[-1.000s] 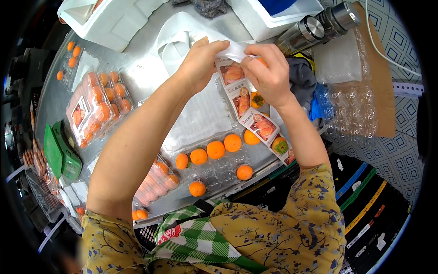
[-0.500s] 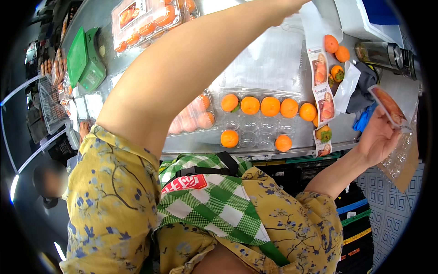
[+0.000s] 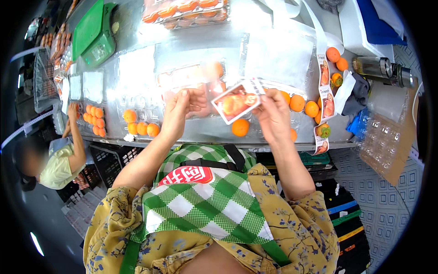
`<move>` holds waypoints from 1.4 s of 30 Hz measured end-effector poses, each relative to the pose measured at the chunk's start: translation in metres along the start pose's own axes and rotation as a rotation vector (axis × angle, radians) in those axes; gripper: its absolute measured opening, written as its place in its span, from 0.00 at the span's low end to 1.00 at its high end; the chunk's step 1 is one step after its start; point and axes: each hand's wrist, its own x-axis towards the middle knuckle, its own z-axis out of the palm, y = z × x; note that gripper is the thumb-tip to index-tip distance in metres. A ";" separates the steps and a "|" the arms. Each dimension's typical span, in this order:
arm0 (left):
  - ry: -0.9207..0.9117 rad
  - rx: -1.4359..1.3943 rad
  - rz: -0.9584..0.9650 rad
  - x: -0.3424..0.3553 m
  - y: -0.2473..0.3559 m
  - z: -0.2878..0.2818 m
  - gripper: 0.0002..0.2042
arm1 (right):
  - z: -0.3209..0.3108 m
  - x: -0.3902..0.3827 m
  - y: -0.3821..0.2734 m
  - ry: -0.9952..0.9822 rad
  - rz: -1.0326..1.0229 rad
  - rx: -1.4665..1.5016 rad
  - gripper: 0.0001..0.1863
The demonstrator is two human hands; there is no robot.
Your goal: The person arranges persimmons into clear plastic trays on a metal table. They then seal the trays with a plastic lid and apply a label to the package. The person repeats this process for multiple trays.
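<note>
Between the thumb and fingers of my right hand (image 3: 276, 112) is a printed label (image 3: 235, 101) with a fruit picture, tilted above the table. My left hand (image 3: 182, 107) hovers left of it with fingers apart, holding nothing. Below both hands lies a closed clear clamshell (image 3: 180, 75) of fruit, partly washed out by glare. Behind the label and right hand is an open clear tray with orange persimmons, such as one persimmon (image 3: 240, 127) at its front; the hand hides part of it. A strip of similar labels (image 3: 327, 102) hangs down to the table's front edge.
Loose persimmons (image 3: 333, 55) and a glass bottle (image 3: 372, 66) are at the right. A stack of clear trays (image 3: 381, 141) stands beyond the table's right end. A green scale (image 3: 95, 34) and filled clamshells (image 3: 185, 10) are farther back. A co-worker (image 3: 61, 160) works at the left.
My left arm has drawn back from the far side to the middle of the table. My right hand has carried the label leftward from the far right to over the packages.
</note>
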 end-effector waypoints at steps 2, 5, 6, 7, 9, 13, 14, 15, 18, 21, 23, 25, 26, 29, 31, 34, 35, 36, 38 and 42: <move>0.024 -0.030 0.037 -0.014 -0.009 -0.004 0.14 | 0.013 0.002 0.018 -0.011 0.006 -0.061 0.03; 0.146 0.034 0.060 -0.022 -0.022 -0.006 0.10 | 0.033 0.002 0.040 -0.028 0.027 -0.104 0.03; 0.159 -0.001 0.094 -0.022 -0.026 -0.013 0.09 | 0.038 0.002 0.047 -0.042 0.021 -0.105 0.04; 0.171 -0.034 0.128 -0.020 -0.032 -0.021 0.09 | 0.042 0.003 0.054 -0.056 0.013 -0.104 0.04; 0.176 0.004 0.150 -0.022 -0.035 -0.036 0.07 | 0.048 0.000 0.064 -0.036 -0.001 -0.124 0.05; 0.111 0.156 0.128 -0.024 -0.024 -0.065 0.08 | 0.044 0.006 0.077 -0.046 0.033 -0.402 0.06; 0.145 0.315 0.192 -0.023 -0.023 -0.071 0.09 | 0.043 0.008 0.079 -0.034 0.043 -0.544 0.06; 0.178 0.475 0.256 -0.020 -0.022 -0.077 0.09 | 0.043 0.010 0.081 -0.021 0.052 -0.685 0.06; 0.265 0.871 0.409 -0.002 -0.016 -0.088 0.11 | 0.052 0.018 0.096 0.005 -0.420 -1.418 0.09; 0.305 1.034 0.467 0.019 -0.019 -0.094 0.09 | 0.060 0.026 0.107 0.044 -0.624 -1.617 0.09; 0.298 1.065 0.477 0.026 -0.022 -0.096 0.09 | 0.061 0.029 0.109 0.067 -0.627 -1.663 0.09; 0.283 1.087 0.486 0.031 -0.024 -0.095 0.09 | 0.060 0.031 0.108 0.099 -0.602 -1.672 0.09; 0.275 1.097 0.489 0.032 -0.025 -0.095 0.09 | 0.061 0.033 0.108 0.104 -0.593 -1.688 0.09; 0.287 1.112 0.505 0.036 -0.027 -0.095 0.09 | 0.064 0.036 0.105 0.107 -0.576 -1.724 0.10; 0.293 1.125 0.518 0.038 -0.027 -0.093 0.09 | 0.064 0.037 0.104 0.095 -0.579 -1.734 0.10; 0.301 1.189 0.552 0.038 -0.024 -0.093 0.09 | 0.063 0.039 0.106 0.089 -0.593 -1.796 0.09; 0.314 1.228 0.568 0.036 -0.021 -0.091 0.09 | 0.064 0.039 0.105 0.095 -0.594 -1.826 0.09; 0.326 1.268 0.583 0.034 -0.019 -0.089 0.09 | 0.066 0.039 0.103 0.100 -0.594 -1.857 0.11; 0.482 1.245 0.655 0.032 -0.014 -0.087 0.09 | 0.068 0.037 0.099 0.055 -0.644 -1.890 0.15; 0.235 0.972 0.431 0.004 -0.032 -0.092 0.10 | 0.073 0.024 0.097 -0.322 -0.824 -1.877 0.28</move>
